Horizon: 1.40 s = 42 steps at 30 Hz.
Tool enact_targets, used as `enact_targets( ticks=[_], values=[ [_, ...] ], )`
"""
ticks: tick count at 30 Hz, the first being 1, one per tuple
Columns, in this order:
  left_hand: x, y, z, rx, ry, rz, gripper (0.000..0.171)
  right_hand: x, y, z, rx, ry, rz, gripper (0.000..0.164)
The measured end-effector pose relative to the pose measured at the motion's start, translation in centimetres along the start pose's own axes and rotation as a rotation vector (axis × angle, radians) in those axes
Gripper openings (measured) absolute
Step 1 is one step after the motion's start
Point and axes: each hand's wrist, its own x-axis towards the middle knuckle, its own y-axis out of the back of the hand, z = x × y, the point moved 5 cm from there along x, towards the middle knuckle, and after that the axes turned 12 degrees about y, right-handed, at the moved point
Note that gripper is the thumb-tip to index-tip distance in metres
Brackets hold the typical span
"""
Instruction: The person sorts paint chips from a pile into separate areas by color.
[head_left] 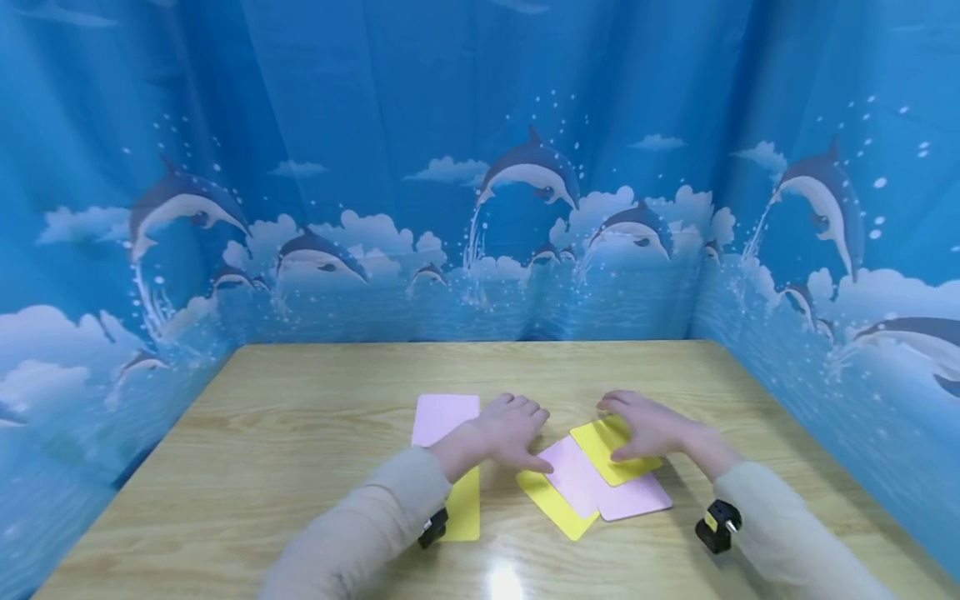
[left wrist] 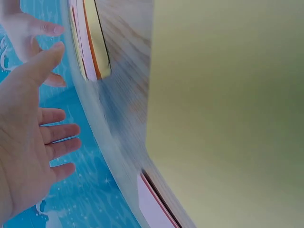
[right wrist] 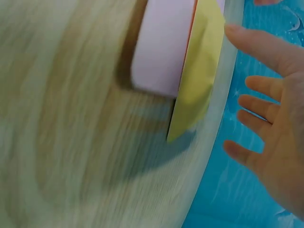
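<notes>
On the right of the table lies an overlapping fan of thin rounded cards or sheets: a yellow one on top (head_left: 600, 457), pink ones (head_left: 636, 498) beneath, and another yellow one (head_left: 557, 505) at the lower left. My right hand (head_left: 651, 427) is spread over the top yellow card, its thumb over the surface. Just left of the fan, my left hand (head_left: 504, 432) has its fingers extended and its thumb toward a pink card's corner. Under the left forearm, a pink card (head_left: 444, 415) and a yellow card (head_left: 467, 507) show partly. That yellow card (left wrist: 228, 104) fills much of the left wrist view.
The wooden table (head_left: 322, 392) reaches back to a blue curtain (head_left: 360, 167) printed with dolphins, which also runs along both sides. Black wrist cameras sit at both sleeves, the right one (head_left: 716, 527) low beside the card fan.
</notes>
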Motion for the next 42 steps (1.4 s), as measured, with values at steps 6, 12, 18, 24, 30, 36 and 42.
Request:
enact_targets(
  ticks=[6, 12, 18, 24, 30, 36, 42],
  values=[
    [1.0, 0.1, 1.3, -0.003, -0.011, -0.026, 0.082, -1.9, -0.5, 1.1, 0.045, -0.038, -0.039, 0.091],
    [1.9, 0.3, 2.9, -0.005, -0.033, -0.057, 0.08, -2.4, -1.3, 1.2, 0.068, -0.031, -0.088, 0.097],
    [2.6, 0.1, 4.5, 0.007, -0.057, -0.081, 0.077, -2.3, -1.9, 1.3, 0.089, -0.055, -0.092, 0.094],
    [3.2, -0.4, 5.1, -0.016, -0.038, -0.107, 0.078, -2.0, -2.1, 1.5, 0.088, -0.078, -0.086, 0.09],
    [3.9, -0.6, 5.4, -0.026, 0.013, -0.086, 0.081, -1.5, -1.9, 1.0, 0.031, -0.039, -0.051, 0.088],
    [4.3, -0.8, 5.6, -0.031, 0.069, -0.087, 0.08, -1.1, -1.8, 0.7, -0.008, -0.036, -0.036, 0.088],
    [4.6, -1.1, 5.7, -0.02, 0.09, -0.09, 0.081, -0.8, -1.9, 0.8, -0.022, -0.05, -0.045, 0.087]
  ],
)
